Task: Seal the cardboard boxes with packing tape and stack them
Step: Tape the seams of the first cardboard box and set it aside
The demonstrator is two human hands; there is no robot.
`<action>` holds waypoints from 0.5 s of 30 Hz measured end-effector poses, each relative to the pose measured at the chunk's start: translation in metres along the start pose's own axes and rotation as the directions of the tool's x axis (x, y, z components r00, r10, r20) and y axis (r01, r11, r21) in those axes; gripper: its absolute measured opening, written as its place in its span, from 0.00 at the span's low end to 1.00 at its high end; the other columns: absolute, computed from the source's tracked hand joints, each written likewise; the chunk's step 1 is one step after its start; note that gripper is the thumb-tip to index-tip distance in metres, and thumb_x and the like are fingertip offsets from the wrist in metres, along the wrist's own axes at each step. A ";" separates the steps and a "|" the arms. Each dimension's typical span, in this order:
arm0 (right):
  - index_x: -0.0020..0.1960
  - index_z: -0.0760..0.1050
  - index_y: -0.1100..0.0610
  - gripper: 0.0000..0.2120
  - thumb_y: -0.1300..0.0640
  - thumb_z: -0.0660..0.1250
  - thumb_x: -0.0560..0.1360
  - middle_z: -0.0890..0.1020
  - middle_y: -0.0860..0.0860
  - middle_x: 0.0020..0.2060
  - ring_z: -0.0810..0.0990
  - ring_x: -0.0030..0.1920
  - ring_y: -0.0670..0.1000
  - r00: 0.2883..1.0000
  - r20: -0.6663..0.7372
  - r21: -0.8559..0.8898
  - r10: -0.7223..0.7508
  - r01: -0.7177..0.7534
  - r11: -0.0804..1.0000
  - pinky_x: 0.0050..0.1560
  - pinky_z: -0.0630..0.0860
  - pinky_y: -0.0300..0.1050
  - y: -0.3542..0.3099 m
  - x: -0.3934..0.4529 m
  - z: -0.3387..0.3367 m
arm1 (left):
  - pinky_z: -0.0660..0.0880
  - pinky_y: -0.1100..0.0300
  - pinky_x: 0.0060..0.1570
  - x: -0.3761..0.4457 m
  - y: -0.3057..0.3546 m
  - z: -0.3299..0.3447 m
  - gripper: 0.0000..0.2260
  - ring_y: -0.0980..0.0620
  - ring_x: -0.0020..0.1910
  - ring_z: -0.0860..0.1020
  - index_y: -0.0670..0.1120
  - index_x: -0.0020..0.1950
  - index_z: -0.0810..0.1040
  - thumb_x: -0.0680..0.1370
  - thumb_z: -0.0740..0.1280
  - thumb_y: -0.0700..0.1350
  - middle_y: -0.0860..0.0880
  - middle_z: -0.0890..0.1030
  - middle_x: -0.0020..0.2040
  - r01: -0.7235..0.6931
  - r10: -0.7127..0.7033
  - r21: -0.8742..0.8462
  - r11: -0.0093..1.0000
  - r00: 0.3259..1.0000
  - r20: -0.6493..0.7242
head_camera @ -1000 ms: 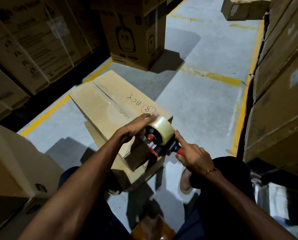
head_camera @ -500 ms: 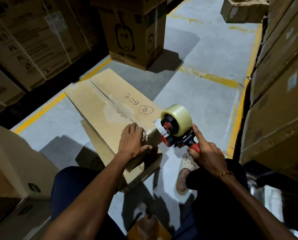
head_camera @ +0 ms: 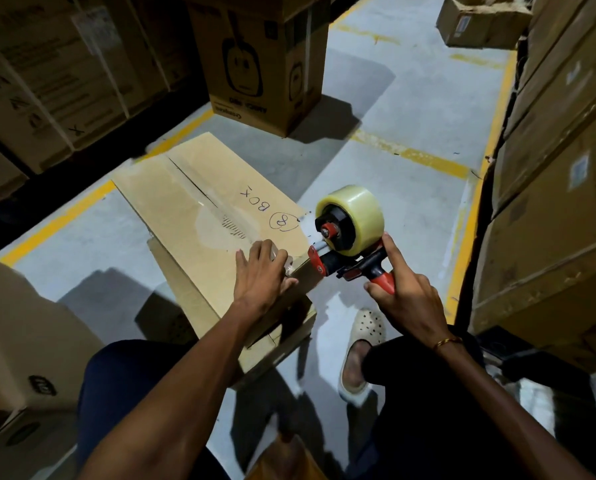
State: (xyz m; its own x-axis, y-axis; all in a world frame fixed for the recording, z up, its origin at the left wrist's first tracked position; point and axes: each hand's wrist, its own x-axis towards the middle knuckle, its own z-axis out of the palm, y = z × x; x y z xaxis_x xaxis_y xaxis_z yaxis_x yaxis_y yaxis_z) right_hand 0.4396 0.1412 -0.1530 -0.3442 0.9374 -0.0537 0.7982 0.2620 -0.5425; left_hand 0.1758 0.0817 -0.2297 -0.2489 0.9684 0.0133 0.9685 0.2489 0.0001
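A long flat cardboard box marked "BOX 8" lies on top of another box on the floor in front of me. Its centre seam runs lengthwise under clear tape. My left hand presses flat on the near end of the top box, over the tape end at the corner. My right hand grips the red handle of a tape dispenser carrying a clear tape roll. The index finger lies along the dispenser's frame. The dispenser's mouth sits at the box's near right corner.
Large stacked cartons line the left and right sides of the aisle. A printed carton stands ahead on the grey floor, another far back right. A carton sits close at my left. My foot in a white shoe is beside the boxes.
The dispenser moved right and up, off the box's near end to its corner. My left hand shifted from the tape roll onto the box end and presses there.
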 end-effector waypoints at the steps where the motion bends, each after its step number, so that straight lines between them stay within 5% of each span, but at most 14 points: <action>1: 0.78 0.42 0.28 0.43 0.47 0.67 0.77 0.78 0.58 0.40 0.75 0.43 0.63 1.000 0.001 0.013 -0.006 0.006 1.000 0.41 0.68 0.52 -0.003 0.004 -0.001 | 0.65 0.43 0.63 0.000 -0.001 0.001 0.21 0.42 0.68 0.66 0.50 0.62 0.71 0.78 0.64 0.64 0.43 0.70 0.66 -0.006 0.006 -0.010 1.000 1.000 0.002; 11: 0.81 0.43 0.38 0.40 0.51 0.64 0.78 0.80 0.53 0.39 0.79 0.44 0.61 0.995 0.083 0.092 -0.061 0.053 0.994 0.45 0.74 0.53 -0.064 0.050 0.030 | 0.68 0.42 0.69 -0.047 -0.056 0.010 0.27 0.42 0.69 0.70 0.46 0.62 0.74 0.75 0.65 0.66 0.42 0.72 0.71 -0.137 0.120 -0.164 0.977 0.987 -0.108; 15: 0.81 0.46 0.42 0.39 0.52 0.65 0.78 0.80 0.52 0.42 0.80 0.45 0.60 0.991 0.053 0.079 -0.124 0.120 0.990 0.45 0.74 0.52 -0.082 0.069 0.056 | 0.55 0.44 0.78 -0.059 -0.072 0.006 0.29 0.49 0.78 0.60 0.47 0.64 0.74 0.78 0.58 0.69 0.48 0.63 0.80 -0.129 0.121 -0.376 0.918 0.992 -0.044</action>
State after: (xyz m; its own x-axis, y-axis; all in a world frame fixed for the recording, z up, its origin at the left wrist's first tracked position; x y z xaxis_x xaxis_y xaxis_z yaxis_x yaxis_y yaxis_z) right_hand 0.3227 0.1720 -0.1597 -0.4664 0.8840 -0.0307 0.7095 0.3532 -0.6099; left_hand 0.1206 0.0067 -0.2366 -0.1290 0.9900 0.0575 0.9221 0.0984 0.3743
